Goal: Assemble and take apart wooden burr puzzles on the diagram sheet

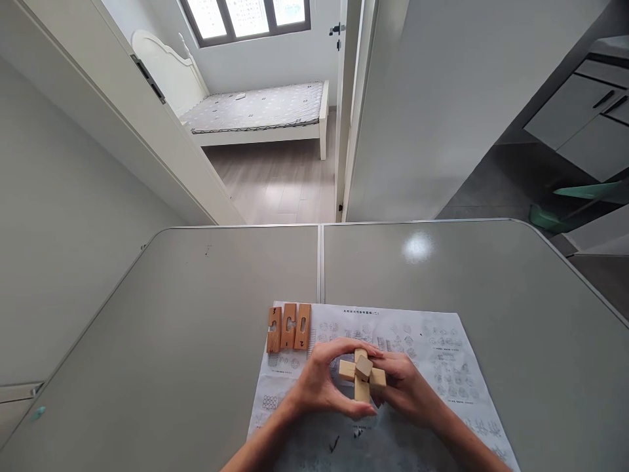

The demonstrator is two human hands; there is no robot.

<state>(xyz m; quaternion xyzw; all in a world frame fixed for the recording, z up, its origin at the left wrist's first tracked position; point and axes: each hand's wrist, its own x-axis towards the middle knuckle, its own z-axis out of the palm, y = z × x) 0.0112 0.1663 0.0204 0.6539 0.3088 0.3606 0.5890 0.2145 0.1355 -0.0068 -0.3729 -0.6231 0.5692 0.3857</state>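
Observation:
A pale wooden interlocking burr puzzle [362,368] is held above the printed sheet between both hands. My left hand [330,379] curves around it, with fingers at its far end and the thumb at its near end. On the other side, my right hand [403,385] grips the puzzle, its fingers partly hidden behind the blocks. One block crosses the middle at a tilt, pointing up at me. Several reddish-brown notched wooden pieces [289,326], marked with numbers, lie side by side on the sheet's far left corner.
The white instruction sheet [442,354], covered in small diagrams, lies on a grey table [196,341] with a seam down its middle. Beyond the table are a doorway and a bed [260,108]. Walls stand left and right; a green object [548,218] is on the floor at right.

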